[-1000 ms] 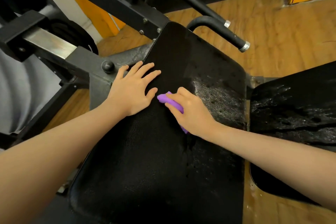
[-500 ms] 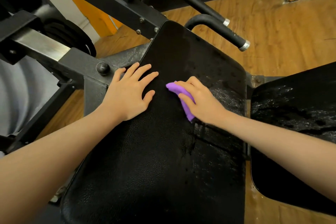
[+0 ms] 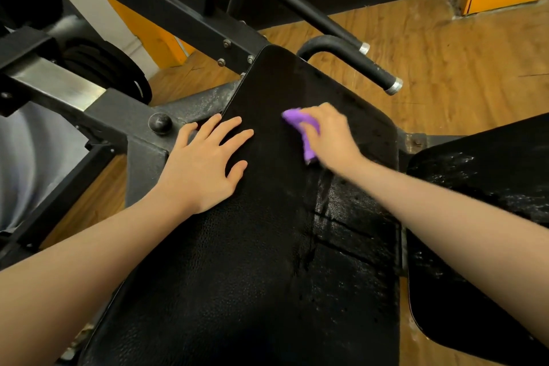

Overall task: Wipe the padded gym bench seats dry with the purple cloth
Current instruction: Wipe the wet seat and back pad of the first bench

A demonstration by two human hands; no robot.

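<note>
Clearly the left hand (image 3: 205, 163) lies flat, fingers spread, on the bench (image 3: 252, 261), probably as a brace. Meanwhile the right hand (image 3: 329, 135), fingers curled on the purple cloth (image 3: 300, 123), presses it near the pad's far end; wet beads remain to its right.

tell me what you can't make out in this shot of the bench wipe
Head view only:
- Purple cloth: mostly covered by the right hand, so its size and folds are hidden.
- Right hand: motion-blurred, so finger positions are unclear.
- Second seat pad: cut off by the right edge and crossed by the right forearm.
- Main seat pad: near end cut off by the bottom edge; the part under the left hand is hidden.
</note>
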